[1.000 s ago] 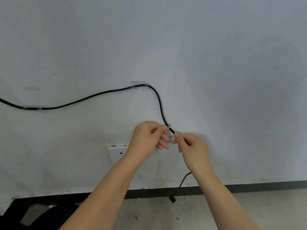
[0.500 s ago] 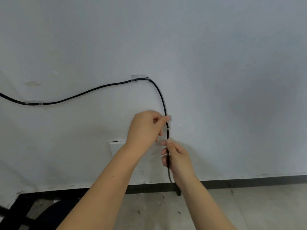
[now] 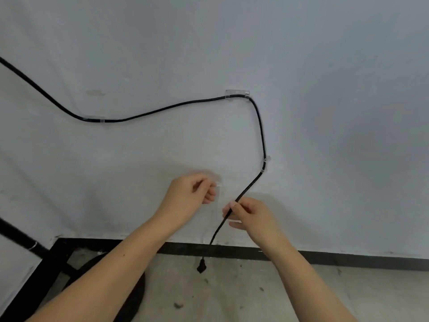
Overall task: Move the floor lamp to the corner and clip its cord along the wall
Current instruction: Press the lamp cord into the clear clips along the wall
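The pale grey painted wall (image 3: 325,112) carried the thin black lamp cord (image 3: 162,109), held by three clear plastic clips; the lowest clip (image 3: 265,162) is the landmark. Below it and leftward the cord's free length slanted down to its black plug (image 3: 201,268). The right hand (image 3: 249,213), nearer, pinched that length; the left hand (image 3: 192,194), left of it, was curled, its contents unclear.

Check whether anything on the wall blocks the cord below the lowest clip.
Nothing visible does. Below the lowest clip the cord runs free to the right hand; the wall there is bare. The left hand is off to the left.
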`<state>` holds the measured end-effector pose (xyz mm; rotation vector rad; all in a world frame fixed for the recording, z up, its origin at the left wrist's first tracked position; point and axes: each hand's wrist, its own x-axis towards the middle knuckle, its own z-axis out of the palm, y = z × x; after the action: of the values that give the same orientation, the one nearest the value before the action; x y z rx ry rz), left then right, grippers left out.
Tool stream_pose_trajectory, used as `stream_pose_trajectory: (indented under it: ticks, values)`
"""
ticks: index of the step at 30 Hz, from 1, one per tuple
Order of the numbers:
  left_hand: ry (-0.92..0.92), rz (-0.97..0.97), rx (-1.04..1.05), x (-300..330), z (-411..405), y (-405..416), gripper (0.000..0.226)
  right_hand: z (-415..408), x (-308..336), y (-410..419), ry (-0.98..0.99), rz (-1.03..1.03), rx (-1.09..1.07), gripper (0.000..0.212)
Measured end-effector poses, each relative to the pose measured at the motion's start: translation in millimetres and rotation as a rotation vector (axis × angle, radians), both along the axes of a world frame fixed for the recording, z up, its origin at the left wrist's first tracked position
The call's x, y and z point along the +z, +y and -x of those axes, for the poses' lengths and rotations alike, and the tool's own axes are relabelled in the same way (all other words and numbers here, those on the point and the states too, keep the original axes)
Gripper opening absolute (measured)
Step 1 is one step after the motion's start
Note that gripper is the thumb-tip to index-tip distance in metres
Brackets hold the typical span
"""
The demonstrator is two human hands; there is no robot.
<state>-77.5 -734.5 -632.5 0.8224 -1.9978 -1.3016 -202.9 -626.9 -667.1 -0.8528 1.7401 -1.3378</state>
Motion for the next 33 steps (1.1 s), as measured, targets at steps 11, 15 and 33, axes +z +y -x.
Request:
stream_pose_trajectory:
  ticks: [11, 15, 33]
  values:
    - [-0.373, -0.358, -0.424, -118, -32, 12, 0.018, -4, -20, -16, -0.183, 0.023, 0.023, 0.023]
    - [-0.349, -0.412, -0.287, -139, -43, -8, 0.028, 4, -51, -17, 0.064, -0.157, -0.131, 0.017]
    - [-0.561, -0.213, 0.016, -194, 3, -24, 0.033, -8, -114, -39, 0.093, -0.196, -0.259, 0.022]
